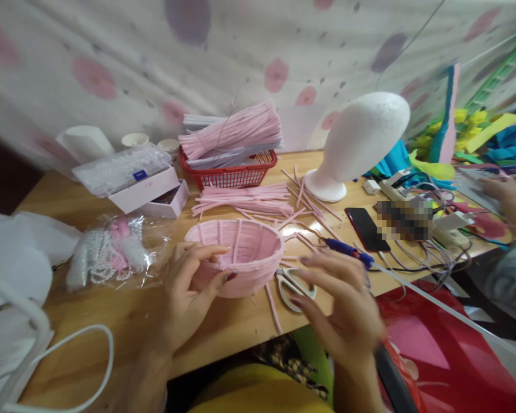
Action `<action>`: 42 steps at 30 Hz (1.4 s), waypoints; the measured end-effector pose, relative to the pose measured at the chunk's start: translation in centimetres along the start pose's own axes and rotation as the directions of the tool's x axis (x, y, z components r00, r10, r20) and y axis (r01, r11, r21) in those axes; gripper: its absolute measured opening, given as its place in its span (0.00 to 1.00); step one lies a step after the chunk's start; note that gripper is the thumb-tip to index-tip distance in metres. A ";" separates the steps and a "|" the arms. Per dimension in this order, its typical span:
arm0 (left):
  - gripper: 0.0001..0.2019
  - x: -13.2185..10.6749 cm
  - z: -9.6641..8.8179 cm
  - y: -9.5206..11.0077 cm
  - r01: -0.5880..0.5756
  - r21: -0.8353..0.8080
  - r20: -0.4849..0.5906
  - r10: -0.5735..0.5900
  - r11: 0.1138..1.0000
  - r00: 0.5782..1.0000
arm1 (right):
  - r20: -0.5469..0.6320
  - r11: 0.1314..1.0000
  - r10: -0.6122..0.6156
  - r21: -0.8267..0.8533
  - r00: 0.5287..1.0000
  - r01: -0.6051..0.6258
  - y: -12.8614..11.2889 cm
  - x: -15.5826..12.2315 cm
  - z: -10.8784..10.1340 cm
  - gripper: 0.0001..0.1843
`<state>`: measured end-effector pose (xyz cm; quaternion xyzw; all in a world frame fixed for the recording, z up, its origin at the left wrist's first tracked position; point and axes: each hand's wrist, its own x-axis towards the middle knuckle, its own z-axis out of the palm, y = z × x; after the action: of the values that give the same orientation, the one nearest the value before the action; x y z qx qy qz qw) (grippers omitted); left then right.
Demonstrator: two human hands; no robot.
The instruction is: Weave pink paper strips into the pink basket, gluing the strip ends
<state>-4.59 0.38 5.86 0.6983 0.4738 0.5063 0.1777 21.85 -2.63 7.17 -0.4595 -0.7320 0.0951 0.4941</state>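
Note:
A pink basket made of fuzzy stems is tilted up at the front of the table. My left hand grips its near left rim, thumb outside and fingers over the edge. My right hand hovers to the right of it with the fingers apart and nothing in them. Between that hand and the basket lie white-handled scissors, partly hidden by my fingers. Just beyond the right hand, a blue glue gun rests on the table.
Loose pink stems lie behind, before a red plastic basket full of bundles. A white foam head stands at the back. A phone and cables are right, a bag of beads left. Another person's hand is far right.

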 end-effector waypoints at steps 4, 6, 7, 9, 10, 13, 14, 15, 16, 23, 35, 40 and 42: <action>0.10 -0.8 -0.6 -0.1 0.075 -0.102 -0.012 -0.076 0.992 0.997 | 0.117 0.981 -0.121 0.166 0.986 0.101 -0.1 2.3 4.2 0.12; 0.09 -1.0 -0.8 -0.1 0.115 -0.154 -0.019 -0.120 0.981 0.993 | 0.152 0.965 -0.109 0.253 0.982 0.068 0.3 2.5 5.0 0.10; 0.09 -1.0 -0.8 -0.1 0.128 -0.172 -0.021 -0.133 0.977 0.991 | 0.160 0.958 -0.096 0.284 0.982 0.048 0.4 2.5 5.2 0.10; 0.08 -0.8 -0.9 -0.2 0.134 -0.193 -0.013 -0.139 0.972 0.990 | 0.178 0.950 -0.071 0.311 0.982 0.012 0.4 2.5 5.2 0.10; 0.08 -0.6 -0.9 -0.2 0.132 -0.198 -0.002 -0.135 0.971 0.991 | 0.188 0.950 -0.060 0.314 0.980 -0.002 0.4 2.5 5.2 0.10; 0.07 0.0 -1.1 -0.2 0.137 -0.190 0.042 -0.131 0.972 0.990 | 0.229 0.946 -0.055 0.322 0.972 -0.022 0.3 3.0 5.2 0.09; 0.07 0.2 -1.2 -0.2 0.139 -0.182 0.050 -0.132 0.973 0.990 | 0.244 0.945 -0.060 0.326 0.968 -0.024 0.3 3.3 5.3 0.08; 0.07 0.3 -1.2 -0.1 0.140 -0.170 0.056 -0.133 0.975 0.990 | 0.255 0.944 -0.064 0.329 0.965 -0.024 0.4 3.5 5.4 0.08; 0.08 0.5 -1.3 -0.1 0.139 -0.160 0.059 -0.131 0.977 0.990 | 0.263 0.944 -0.072 0.329 0.962 -0.020 0.6 3.7 5.5 0.09; 0.10 0.6 -1.1 0.2 0.108 -0.092 0.077 -0.101 0.990 0.992 | 0.248 0.956 -0.096 0.293 0.964 0.020 1.5 3.8 5.8 0.10; 0.09 1.3 -0.9 2.7 -0.130 0.299 0.102 0.103 0.946 0.989 | 0.171 0.907 -0.027 0.418 0.985 -0.048 1.0 3.1 6.3 0.15; 0.10 1.4 -1.1 2.4 -0.153 0.295 0.112 0.125 0.943 0.986 | 0.184 0.924 -0.044 0.382 0.982 -0.030 0.8 3.4 6.3 0.11; 0.10 1.5 -1.1 2.3 -0.173 0.301 0.120 0.143 0.938 0.982 | 0.184 0.930 -0.046 0.367 0.982 -0.025 0.8 3.4 6.3 0.10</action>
<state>-4.37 0.24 8.77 0.7768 0.4807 0.4041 0.0470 16.88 2.43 5.75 -0.3438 -0.7475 0.2709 0.4997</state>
